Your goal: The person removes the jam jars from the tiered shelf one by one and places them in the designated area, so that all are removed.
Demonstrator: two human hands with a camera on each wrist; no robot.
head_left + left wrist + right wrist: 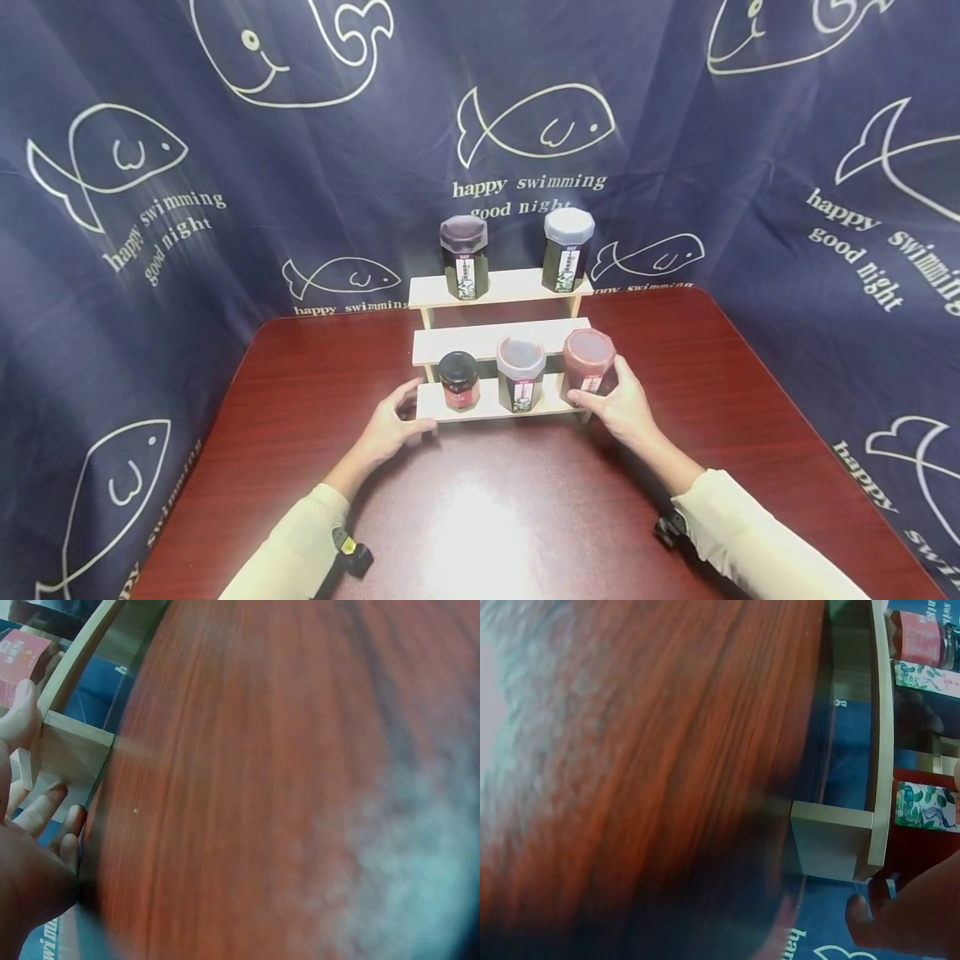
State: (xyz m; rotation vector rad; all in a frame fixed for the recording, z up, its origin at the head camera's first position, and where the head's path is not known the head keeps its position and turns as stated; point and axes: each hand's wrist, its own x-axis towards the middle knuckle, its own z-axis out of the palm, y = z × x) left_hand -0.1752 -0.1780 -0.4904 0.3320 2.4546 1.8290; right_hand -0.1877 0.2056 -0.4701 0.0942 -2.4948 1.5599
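Observation:
A three-tier wooden shelf rack (500, 343) stands on the table. At the rack's left end, my left hand (393, 421) grips the bottom tier, thumb at the front edge and fingers around the side panel (71, 750). On the right, my right hand (626, 404) holds a jar with a reddish lid (589, 348) at the bottom tier's right end, thumb across its front. Beside that jar is a dark jar with a pale translucent lid (521, 367). A smaller jar with a black lid (459, 379) and red label sits nearest my left hand.
The top tier carries a dark jar with a purplish lid (465, 258) and another with a whitish lid (567, 250). A glossy reddish-brown table (322, 367) lies under the rack. Navy curtains (420, 167) with fish drawings hang behind and at both sides.

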